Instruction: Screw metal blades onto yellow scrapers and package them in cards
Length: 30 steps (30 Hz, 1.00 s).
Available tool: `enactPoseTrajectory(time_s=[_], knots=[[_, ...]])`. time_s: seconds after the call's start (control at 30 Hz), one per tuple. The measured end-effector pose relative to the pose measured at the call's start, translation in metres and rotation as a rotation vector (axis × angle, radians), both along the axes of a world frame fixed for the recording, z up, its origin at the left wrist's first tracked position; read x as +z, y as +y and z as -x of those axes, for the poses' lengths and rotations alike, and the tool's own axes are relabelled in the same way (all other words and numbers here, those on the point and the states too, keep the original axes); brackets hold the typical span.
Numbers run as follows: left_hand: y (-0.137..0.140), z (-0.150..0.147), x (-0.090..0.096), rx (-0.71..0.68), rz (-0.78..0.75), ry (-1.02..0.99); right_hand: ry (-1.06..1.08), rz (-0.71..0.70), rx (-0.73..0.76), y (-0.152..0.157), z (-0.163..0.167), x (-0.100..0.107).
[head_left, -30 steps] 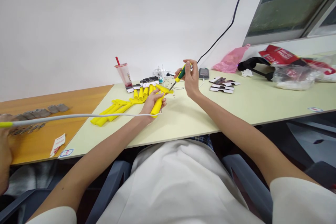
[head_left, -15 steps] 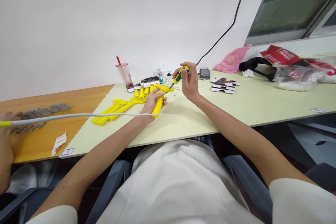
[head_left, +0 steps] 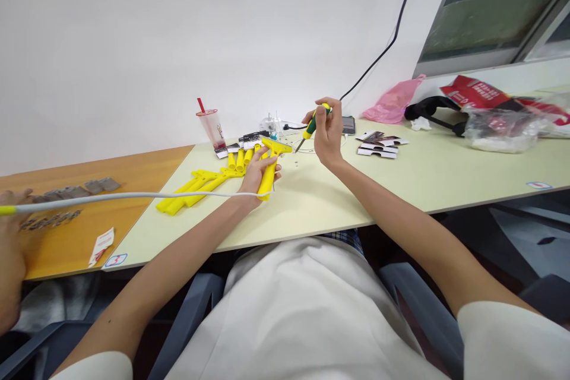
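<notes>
My left hand (head_left: 255,174) is closed around the handle of a yellow scraper (head_left: 268,180), its wide head up and away from me. In my right hand (head_left: 328,136) is a green and yellow screwdriver (head_left: 312,126), its tip slanting down to the left. The tip is apart from the scraper head, a little to its right. Several yellow scraper handles (head_left: 196,189) lie in a pile to the left of my left hand. Tiny bits (head_left: 296,162), too small to name, lie on the table below the screwdriver tip.
A cup with a red straw (head_left: 211,129) stands near the wall. Folded cards (head_left: 378,145), a phone (head_left: 348,125) and a pink bag (head_left: 394,101) lie to the right. A pale cable (head_left: 133,196) crosses the view at left. Another person's hand (head_left: 11,202) is at the far left.
My right hand has drawn the screwdriver up and to the right, so its tip has come away from the scraper head. My left hand still holds the scraper, now turned slightly.
</notes>
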State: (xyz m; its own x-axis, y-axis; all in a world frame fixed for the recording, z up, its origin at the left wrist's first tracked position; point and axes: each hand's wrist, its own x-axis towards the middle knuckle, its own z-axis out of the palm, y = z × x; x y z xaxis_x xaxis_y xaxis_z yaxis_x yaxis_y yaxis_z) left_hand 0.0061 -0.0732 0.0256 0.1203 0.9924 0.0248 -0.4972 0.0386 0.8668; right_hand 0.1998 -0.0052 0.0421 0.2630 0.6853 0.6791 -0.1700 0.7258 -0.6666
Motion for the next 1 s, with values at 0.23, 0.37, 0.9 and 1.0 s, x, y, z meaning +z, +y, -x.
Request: enactPoseTrajectory(time_s=[0.23, 0.37, 0.9, 1.0], knots=[[-0.007, 0.003, 0.008, -0.039, -0.069, -0.069, 0.035, 0.030, -0.077, 0.013, -0.010, 0.002], [-0.014, 0.003, 0.015, -0.057, -0.095, -0.111, 0.035, 0.073, -0.038, 0.023, -0.013, 0.000], [-0.024, 0.003, 0.021, -0.131, -0.191, -0.020, 0.170, 0.462, 0.149, 0.045, -0.003, -0.025], [-0.021, 0.003, 0.022, -0.135, -0.274, 0.004, 0.245, 0.560, 0.310, 0.043, -0.002, -0.023]])
